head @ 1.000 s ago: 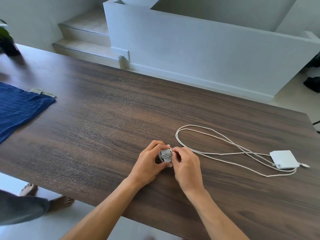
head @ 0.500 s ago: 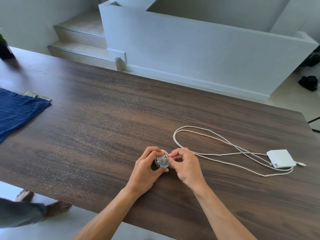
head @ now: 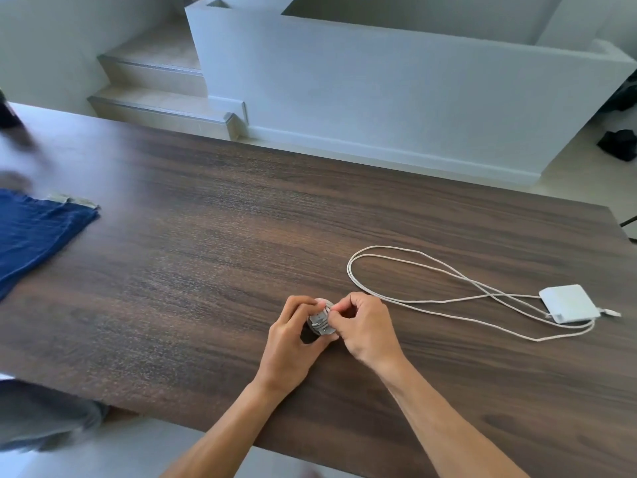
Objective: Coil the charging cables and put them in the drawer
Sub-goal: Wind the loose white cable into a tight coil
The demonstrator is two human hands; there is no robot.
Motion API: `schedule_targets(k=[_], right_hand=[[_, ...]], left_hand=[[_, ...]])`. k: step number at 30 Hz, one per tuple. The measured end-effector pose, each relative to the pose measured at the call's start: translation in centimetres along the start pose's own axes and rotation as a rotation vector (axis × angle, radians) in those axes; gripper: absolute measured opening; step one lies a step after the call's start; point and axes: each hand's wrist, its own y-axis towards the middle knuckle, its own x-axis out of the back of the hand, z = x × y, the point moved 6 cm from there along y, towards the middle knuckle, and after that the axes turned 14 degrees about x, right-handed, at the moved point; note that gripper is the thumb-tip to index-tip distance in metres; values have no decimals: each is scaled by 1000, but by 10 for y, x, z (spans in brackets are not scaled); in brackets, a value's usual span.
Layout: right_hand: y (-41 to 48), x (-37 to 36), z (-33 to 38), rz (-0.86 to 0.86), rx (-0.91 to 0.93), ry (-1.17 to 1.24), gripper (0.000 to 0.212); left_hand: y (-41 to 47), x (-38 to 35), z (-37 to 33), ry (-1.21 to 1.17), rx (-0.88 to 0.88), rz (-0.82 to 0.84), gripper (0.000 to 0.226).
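Since one second ago little has moved: both hands stay at the same spot on the table [head: 206,270], and only the right fingertips have shifted up to the top of the coil [head: 320,322]. Far to the left of the hands lies a blue cloth [head: 38,232]. The left hand [head: 293,343] grips the small grey coil, with its fingers curled round it; the coil sits between the two hands and touches both. The right hand [head: 365,327] pinches a strand at the coil's right edge. To the right of this hand a white cable [head: 349,272] lies in long loose loops, not yet coiled, and it runs to a white charger [head: 568,303], well apart from the hand. No drawer is in view. I think the end is being tucked in. If the pinch slips before the end is fixed, the turns may spring open and need winding again.
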Motion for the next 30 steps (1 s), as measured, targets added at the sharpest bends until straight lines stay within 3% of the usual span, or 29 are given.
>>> schedule_targets(k=[7,19,26,30], right_hand=[[-11,4,18,21,226,-281,8],[-2,10,22,80,191,-437,15],[12,16,12,163,85,-180,11],[14,16,-7,183,-88,173,11]], left_hand=[[4,-2,-2,21,5,17,36],[4,-11,-7,80,-77,24,40],[5,-10,-6,67,-89,33,41],[5,-11,-5,64,-101,35,42]])
